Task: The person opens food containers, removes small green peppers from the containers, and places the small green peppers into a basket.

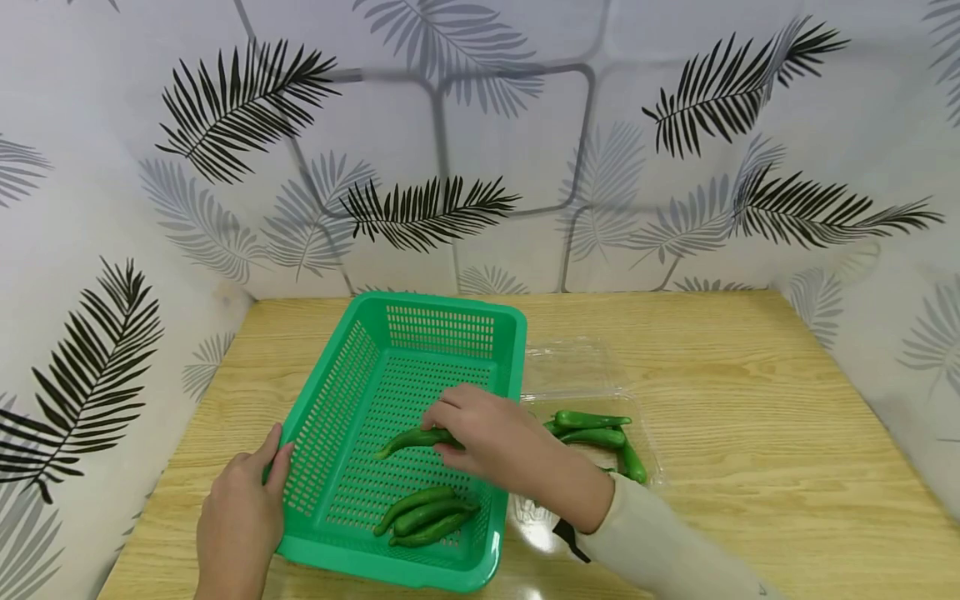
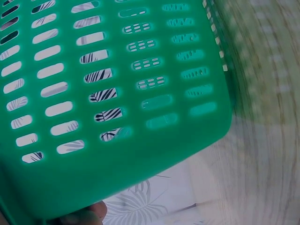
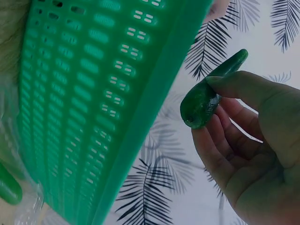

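A green plastic basket [image 1: 303, 547] with slotted walls stands tilted slightly askew on the table. My left hand [image 1: 242, 508] grips its left rim; in the left wrist view only fingertips [image 2: 96, 211] show under the rim. Over the basket's inside, my right hand [image 1: 491, 433] pinches a green pepper [image 1: 408, 441] between thumb and fingers. In the right wrist view this pepper [image 3: 199, 108] is held above the rim, its thin end pointing away. Several green peppers [image 1: 431, 515] lie together on the basket floor at the near right corner.
Right of the basket, an open clear plastic box [image 1: 651, 433] holds several more green peppers [image 1: 592, 419]; my right forearm partly covers it. Its clear lid [image 1: 573, 367] lies folded back behind. The wood-grain table [image 1: 757, 467] meets leaf-patterned cloth [image 1: 502, 250] at the back and sides.
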{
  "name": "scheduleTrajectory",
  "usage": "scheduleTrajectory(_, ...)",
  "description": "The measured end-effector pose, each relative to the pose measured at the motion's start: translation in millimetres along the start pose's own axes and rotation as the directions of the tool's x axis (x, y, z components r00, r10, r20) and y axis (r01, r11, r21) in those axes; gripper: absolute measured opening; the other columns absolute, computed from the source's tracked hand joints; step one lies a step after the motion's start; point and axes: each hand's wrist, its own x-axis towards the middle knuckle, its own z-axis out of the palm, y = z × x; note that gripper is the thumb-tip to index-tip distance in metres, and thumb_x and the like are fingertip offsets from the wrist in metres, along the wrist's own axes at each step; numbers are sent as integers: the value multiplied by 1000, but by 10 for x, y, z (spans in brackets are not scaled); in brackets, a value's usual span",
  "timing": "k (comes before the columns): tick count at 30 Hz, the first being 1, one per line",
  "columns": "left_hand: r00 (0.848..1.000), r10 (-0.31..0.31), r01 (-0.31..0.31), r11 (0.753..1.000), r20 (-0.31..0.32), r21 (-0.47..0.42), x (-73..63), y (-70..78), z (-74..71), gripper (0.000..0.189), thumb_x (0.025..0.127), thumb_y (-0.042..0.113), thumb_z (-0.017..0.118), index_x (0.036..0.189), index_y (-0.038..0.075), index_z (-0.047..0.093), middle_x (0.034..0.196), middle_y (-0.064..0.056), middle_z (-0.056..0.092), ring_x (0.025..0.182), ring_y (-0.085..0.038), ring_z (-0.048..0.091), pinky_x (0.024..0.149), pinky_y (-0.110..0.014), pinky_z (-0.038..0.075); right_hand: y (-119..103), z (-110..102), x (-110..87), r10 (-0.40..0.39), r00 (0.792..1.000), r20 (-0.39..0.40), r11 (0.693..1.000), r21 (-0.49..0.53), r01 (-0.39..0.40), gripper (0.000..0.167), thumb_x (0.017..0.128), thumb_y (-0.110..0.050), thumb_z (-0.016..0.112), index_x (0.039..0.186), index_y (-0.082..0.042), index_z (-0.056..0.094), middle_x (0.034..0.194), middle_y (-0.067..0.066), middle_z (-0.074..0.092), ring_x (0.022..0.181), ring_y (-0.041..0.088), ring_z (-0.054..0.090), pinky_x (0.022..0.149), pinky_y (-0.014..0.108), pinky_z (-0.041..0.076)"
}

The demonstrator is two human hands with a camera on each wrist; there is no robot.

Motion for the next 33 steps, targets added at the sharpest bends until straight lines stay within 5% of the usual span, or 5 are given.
scheduleTrajectory(11,1000,12,-12,1000,-20,4,16,7,-5,40,96,30,53,131,12,54,77,-13,58,48,-20,43,38,-32,33,-69,302,99,59,970,236,998,-40,-52,17,85,-18,70,101,-17,66,96,-5,61,93,9,57,71,17,47)
scheduleTrajectory(18,1000,2,-2,1000,-6,15,11,1,-15,42,97,35,50,132,13,53,79,-13,58,51,-21,44,39,-32,34,-89,474,170,102,923,372,995,-37,-95,18,83,-14,71,100,-17,68,94,-7,62,87,7,58,68,17,47)
scheduleTrajectory(33,1000,3,-2,1000,-21,20,-10,14,-11,40,96,33,52,131,14,54,79,-12,58,51,-20,41,39,-32,34,-127,743,170,214,858,467,974,-169,-151,18,85,-2,65,78,-19,66,78,-7,62,68,5,55,51,19,43)
